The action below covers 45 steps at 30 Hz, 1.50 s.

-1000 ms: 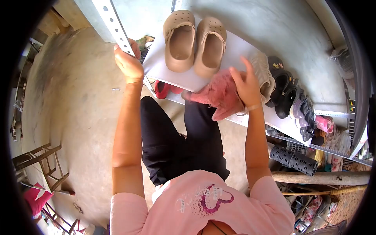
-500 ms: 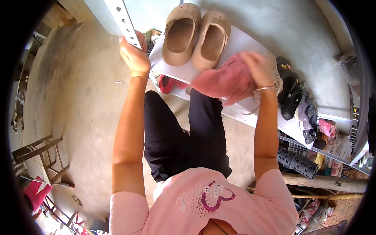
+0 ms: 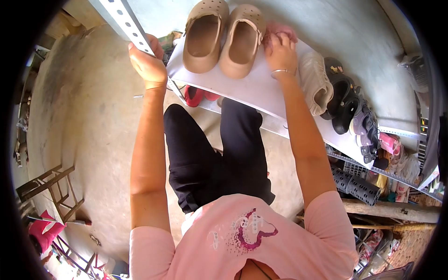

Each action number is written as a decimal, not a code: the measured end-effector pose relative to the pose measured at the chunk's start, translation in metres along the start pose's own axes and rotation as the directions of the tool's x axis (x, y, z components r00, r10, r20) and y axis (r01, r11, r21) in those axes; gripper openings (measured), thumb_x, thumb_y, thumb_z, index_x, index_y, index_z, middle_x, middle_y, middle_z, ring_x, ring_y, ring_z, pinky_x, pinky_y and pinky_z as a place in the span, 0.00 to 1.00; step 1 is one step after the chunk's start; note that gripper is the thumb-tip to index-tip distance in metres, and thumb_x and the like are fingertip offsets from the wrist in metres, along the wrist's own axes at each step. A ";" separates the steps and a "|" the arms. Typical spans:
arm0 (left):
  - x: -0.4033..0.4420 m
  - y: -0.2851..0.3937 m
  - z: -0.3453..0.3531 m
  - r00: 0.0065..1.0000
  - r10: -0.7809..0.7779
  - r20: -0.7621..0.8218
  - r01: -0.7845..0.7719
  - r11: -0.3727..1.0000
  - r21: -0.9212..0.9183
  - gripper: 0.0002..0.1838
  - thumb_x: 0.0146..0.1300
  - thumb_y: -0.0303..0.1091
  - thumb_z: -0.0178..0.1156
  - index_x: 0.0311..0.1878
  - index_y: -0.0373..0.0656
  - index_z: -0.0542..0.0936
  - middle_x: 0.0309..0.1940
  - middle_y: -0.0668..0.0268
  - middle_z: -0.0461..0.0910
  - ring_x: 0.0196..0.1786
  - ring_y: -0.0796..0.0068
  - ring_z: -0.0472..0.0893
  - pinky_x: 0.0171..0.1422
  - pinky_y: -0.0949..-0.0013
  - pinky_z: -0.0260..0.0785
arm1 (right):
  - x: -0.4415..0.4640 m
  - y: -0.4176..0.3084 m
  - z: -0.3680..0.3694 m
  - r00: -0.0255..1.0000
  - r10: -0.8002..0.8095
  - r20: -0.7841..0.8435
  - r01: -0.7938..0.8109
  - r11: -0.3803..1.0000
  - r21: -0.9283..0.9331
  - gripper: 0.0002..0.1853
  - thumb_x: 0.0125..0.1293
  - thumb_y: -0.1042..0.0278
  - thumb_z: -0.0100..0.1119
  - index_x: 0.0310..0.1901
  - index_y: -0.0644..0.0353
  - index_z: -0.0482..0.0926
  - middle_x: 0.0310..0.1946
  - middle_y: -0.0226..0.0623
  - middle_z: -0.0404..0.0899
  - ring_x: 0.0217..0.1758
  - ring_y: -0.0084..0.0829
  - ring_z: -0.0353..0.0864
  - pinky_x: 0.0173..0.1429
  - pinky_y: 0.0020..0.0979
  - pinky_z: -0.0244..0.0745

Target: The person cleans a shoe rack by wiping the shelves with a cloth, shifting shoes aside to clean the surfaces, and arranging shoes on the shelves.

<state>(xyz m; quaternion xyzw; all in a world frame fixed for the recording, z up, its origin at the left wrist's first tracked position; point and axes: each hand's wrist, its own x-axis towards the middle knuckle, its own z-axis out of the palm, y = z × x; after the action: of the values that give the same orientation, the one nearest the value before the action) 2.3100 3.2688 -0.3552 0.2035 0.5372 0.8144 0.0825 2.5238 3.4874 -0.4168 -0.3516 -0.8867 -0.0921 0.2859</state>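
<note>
My left hand (image 3: 150,65) is closed round the perforated white metal post (image 3: 126,23) at the shelf's left corner. On the white shelf (image 3: 261,95), my right hand (image 3: 281,53) presses a crumpled pink cloth (image 3: 283,31) against the surface near the back edge, its fingers over the cloth. Just left of that hand stand two tan clogs, the left one (image 3: 203,39) and the right one (image 3: 241,44), toes away from me. Right of my forearm lies a beige woven shoe (image 3: 315,84).
Black shoes (image 3: 343,100) and grey shoes (image 3: 364,128) line the shelf's right end. Red shoes (image 3: 193,95) sit on a lower level. A black perforated cylinder (image 3: 357,185) and a log (image 3: 392,210) are at the right. A wooden frame (image 3: 56,191) stands on the floor at the left.
My right hand has carried the pink cloth from the shelf's front edge toward the back, beside the right clog. The left hand still holds the post.
</note>
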 end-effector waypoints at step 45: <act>0.002 -0.013 -0.007 0.999 -0.008 -0.037 0.012 0.995 0.102 0.25 0.66 0.46 0.29 0.21 0.40 0.68 0.13 0.69 0.63 0.18 0.78 0.61 0.23 0.72 0.51 | 0.086 -0.117 -0.085 0.648 -0.247 0.721 0.489 0.861 -0.144 0.09 0.57 0.65 0.52 0.35 0.50 0.82 0.40 0.40 0.82 0.41 0.41 0.82 0.43 0.43 0.77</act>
<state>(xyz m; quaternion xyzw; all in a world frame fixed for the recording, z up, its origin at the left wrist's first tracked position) 2.3043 3.2688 -0.3691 0.1897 0.5804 0.7891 0.0661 2.4321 3.4193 -0.2933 -0.2119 -0.9532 -0.1589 -0.1460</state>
